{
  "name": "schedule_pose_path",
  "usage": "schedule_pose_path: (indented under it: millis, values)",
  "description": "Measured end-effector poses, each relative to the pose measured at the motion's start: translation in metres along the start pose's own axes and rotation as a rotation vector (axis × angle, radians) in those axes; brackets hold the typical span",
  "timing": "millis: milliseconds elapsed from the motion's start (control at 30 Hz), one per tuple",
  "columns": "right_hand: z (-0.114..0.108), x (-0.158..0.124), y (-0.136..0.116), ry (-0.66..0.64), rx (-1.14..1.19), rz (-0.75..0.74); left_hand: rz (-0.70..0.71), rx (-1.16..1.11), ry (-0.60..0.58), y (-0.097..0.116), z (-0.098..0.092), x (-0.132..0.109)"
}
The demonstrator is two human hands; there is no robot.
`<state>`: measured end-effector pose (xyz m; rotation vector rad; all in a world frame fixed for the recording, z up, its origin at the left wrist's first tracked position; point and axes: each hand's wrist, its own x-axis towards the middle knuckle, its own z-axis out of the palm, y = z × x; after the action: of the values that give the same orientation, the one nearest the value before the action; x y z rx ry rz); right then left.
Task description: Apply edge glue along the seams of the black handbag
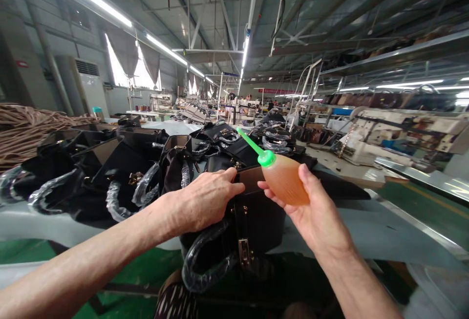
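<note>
My left hand (pixel 205 197) grips the top edge of a black handbag (pixel 252 221) that hangs over the near edge of the table; its handles are wrapped in clear plastic. My right hand (pixel 311 211) is closed round a small orange squeeze bottle (pixel 284 180) with a green cap and a long green nozzle (pixel 249 141) that points up and to the left, away from the bag. The bottle is held just right of the bag's open top.
Several more black handbags (pixel 110 162) with plastic-wrapped handles crowd the grey table (pixel 384 231) to the left and behind. A heap of tan cord (pixel 25 128) lies at the far left. Shelves with bags (pixel 395 99) and worktables stand to the right and in the distance. The floor is green.
</note>
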<state>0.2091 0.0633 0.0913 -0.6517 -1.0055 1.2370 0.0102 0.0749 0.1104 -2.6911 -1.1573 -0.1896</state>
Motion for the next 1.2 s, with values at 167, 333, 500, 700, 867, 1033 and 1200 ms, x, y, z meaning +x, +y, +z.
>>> schedule_pose_path:
  millis: [167,333,500,700,867,1033,1200]
  values:
    - [0.001,0.000,0.001,0.004,-0.011,0.000,-0.022,-0.102,0.035,0.001,0.005,-0.011]
    - [0.002,-0.003,0.004,0.010,-0.010,-0.007,-0.214,-0.170,0.292,0.010,0.034,-0.015]
    - [0.003,-0.004,0.006,0.040,0.002,-0.026,-0.540,-0.211,0.638,0.025,0.062,0.003]
    - [0.008,-0.005,0.011,0.028,0.018,-0.005,-0.712,-0.270,0.627,0.022,0.057,0.012]
    - [0.011,-0.004,0.015,0.026,0.029,-0.029,-0.913,-0.289,0.478,0.022,0.047,0.021]
    - [0.011,-0.003,0.016,0.027,0.064,-0.029,-1.016,-0.236,0.358,0.023,0.041,0.030]
    - [0.015,-0.003,0.019,0.020,0.099,-0.041,-1.011,-0.100,0.314,0.021,0.041,0.030]
